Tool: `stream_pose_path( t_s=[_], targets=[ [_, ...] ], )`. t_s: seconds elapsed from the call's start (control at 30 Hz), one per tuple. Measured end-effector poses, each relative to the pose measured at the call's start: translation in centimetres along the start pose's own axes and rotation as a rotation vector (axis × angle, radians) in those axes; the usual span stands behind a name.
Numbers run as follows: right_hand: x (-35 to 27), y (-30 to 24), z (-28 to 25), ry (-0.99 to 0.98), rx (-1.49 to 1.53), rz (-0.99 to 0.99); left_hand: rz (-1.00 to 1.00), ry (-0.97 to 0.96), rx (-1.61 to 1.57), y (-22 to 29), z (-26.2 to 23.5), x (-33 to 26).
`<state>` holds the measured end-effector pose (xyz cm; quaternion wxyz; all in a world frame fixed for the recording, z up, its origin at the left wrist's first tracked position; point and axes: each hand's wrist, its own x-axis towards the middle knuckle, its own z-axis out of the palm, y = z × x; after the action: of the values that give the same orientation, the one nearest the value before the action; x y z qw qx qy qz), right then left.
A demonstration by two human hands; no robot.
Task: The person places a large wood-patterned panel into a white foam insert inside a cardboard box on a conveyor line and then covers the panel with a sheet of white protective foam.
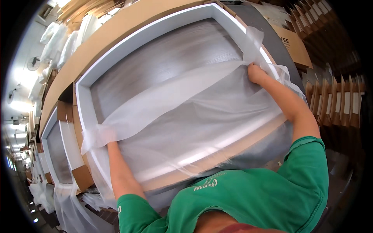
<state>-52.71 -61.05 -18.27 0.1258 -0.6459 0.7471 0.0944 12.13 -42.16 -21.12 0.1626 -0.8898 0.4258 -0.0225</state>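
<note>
A translucent white packing sheet (186, 112) drapes over the near half of a grey wood-grain panel (163, 50). The panel lies flat inside a cardboard box (81, 132) lined with white foam strips (143, 33). My right hand (256, 73) pinches the sheet's far edge at the right side of the box, its fingertips partly hidden. At the left side, my left hand (107, 134) grips the sheet's other corner. A fold of the sheet veils its fingers. Between both hands the sheet's edge hangs in a shallow curve, and its near part falls over the front of the box.
Another foam-lined box (58, 151) with a grey panel stands on the left, a sheet (74, 202) hanging from it. Cardboard pieces (338, 101) stand in rows at the right. A closed carton (293, 46) sits beyond the dark grey surface (268, 33).
</note>
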Motion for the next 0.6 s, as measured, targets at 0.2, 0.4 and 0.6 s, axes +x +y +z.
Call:
stream_pose_path(
  t_s=[0.2, 0.4, 0.6],
  targets=[
    [0.1, -2.0, -3.4, -0.184, -0.333, -0.208, 0.411, -0.213, 0.365, -4.1, 0.8, 0.2],
    [0.5, 1.0, 0.3, 0.060, -0.053, -0.338, 0.367, -0.354, -0.300, -2.6, -5.2, -8.8],
    [-4.2, 0.1, -6.6, -0.313, -0.320, -0.677, 0.349, -0.432, -0.565, -3.6, -13.0, -19.1]
  ],
)
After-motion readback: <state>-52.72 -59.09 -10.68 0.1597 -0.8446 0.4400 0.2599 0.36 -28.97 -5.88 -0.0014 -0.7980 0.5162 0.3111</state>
